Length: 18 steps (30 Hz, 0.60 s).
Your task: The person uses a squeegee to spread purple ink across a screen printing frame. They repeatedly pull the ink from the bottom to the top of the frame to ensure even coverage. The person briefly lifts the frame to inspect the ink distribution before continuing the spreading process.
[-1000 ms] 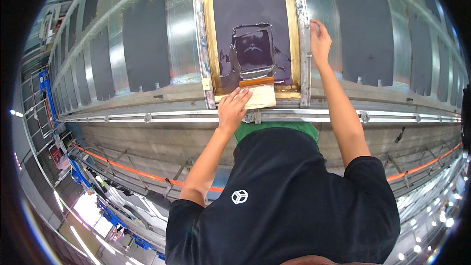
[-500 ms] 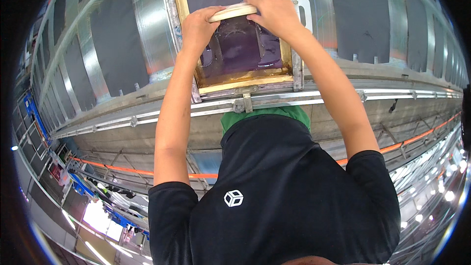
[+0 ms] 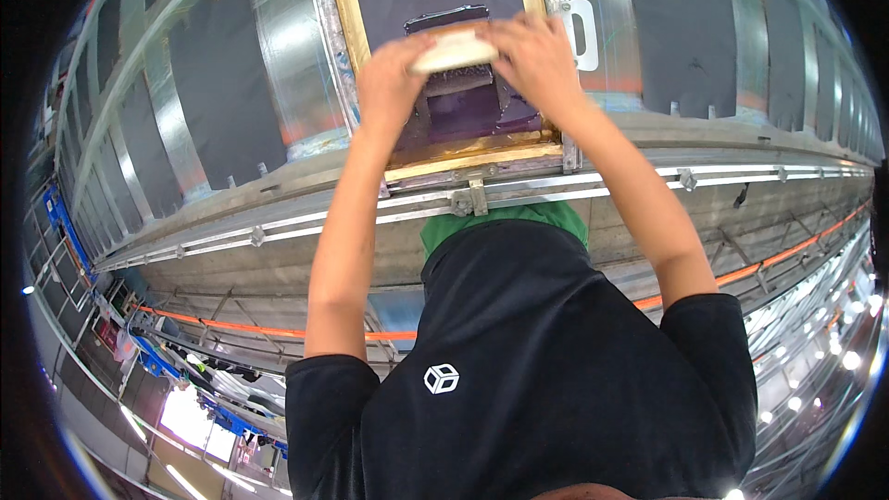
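A squeegee with a pale wooden handle [image 3: 456,52] is held crosswise over a screen printing frame [image 3: 474,161]. My left hand [image 3: 391,81] grips the handle's left end, and my right hand [image 3: 535,57] is closed round its right end. Both hands are slightly blurred. Beneath the squeegee lies the dark purple mesh [image 3: 468,116], with wet glossy ink along its near part. A dark rectangular outline with a shiny far edge shows on the mesh just beyond the handle. The squeegee's blade is mostly hidden by the handle.
Dark grey fabric panels [image 3: 211,83] lie in a row on the long shiny table, left and right of the frame. A metal rail [image 3: 556,192] with clamps runs along the table's near edge, close to my body. An orange strip [image 3: 278,325] passes lower down.
Both hands and the squeegee have come a little nearer to me and its handle has tilted. The dark rectangle's far edge now shows beyond it. The frame appears shifted slightly right in view.
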### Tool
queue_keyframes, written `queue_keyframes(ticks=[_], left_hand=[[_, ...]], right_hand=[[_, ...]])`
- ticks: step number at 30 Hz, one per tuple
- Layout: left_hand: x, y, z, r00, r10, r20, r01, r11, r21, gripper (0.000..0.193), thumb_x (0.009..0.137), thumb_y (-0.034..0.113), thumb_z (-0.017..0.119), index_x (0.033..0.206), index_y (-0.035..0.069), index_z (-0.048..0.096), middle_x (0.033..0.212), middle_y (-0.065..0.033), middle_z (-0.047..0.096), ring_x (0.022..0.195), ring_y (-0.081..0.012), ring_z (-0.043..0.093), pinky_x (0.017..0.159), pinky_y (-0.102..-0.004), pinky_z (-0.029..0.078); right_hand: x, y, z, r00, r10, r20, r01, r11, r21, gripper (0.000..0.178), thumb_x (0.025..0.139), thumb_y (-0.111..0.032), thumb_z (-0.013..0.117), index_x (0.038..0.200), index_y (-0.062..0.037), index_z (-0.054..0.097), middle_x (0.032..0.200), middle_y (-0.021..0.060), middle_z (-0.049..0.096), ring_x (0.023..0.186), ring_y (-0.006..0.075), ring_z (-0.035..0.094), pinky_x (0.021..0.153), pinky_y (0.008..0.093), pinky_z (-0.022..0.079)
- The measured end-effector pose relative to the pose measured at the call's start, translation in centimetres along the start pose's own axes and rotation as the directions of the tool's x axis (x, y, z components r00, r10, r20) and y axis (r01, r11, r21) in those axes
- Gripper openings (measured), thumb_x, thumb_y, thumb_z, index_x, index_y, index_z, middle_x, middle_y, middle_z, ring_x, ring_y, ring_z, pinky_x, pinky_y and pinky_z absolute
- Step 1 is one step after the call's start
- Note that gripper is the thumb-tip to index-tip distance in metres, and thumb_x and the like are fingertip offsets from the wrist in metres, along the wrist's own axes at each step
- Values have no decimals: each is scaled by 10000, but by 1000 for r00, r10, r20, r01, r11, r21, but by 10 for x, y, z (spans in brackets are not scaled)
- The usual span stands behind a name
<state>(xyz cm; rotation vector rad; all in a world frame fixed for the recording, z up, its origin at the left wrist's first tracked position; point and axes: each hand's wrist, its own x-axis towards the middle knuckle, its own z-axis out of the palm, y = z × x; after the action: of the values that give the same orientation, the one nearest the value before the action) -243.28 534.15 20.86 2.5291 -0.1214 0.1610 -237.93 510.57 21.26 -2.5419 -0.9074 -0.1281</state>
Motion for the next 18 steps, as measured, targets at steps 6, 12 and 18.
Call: queue_keyframes(ticks=[6, 12, 18], left_hand=[[9, -10, 10, 995, -3, 102, -1, 999, 38, 373, 770, 38, 758, 1132, 130, 771, 1125, -97, 756, 1035, -289, 715, 918, -375, 564], [-67, 12, 12, 992, 19, 124, -28, 997, 65, 392, 734, 9, 744, 1102, 143, 774, 1124, -50, 758, 1049, -280, 702, 910, -397, 558], [16, -11, 0, 998, 53, 22, -54, 997, 55, 319, 768, 80, 773, 1082, 135, 781, 1117, -65, 760, 1012, -290, 714, 867, -400, 565]], right_hand=[[1, 8, 14, 989, 72, 128, -71, 997, -11, 427, 761, -148, 785, 1183, -168, 727, 1205, -18, 711, 1052, 207, 608, 906, 402, 410], [-67, -31, 3, 976, 97, 197, -112, 991, 66, 463, 753, -146, 787, 1209, -180, 715, 1218, -23, 696, 1068, 204, 596, 925, 405, 403], [8, 8, 8, 999, 33, -39, -32, 999, 25, 405, 779, -163, 780, 1181, -189, 737, 1178, -25, 716, 1076, 215, 599, 929, 414, 411]])
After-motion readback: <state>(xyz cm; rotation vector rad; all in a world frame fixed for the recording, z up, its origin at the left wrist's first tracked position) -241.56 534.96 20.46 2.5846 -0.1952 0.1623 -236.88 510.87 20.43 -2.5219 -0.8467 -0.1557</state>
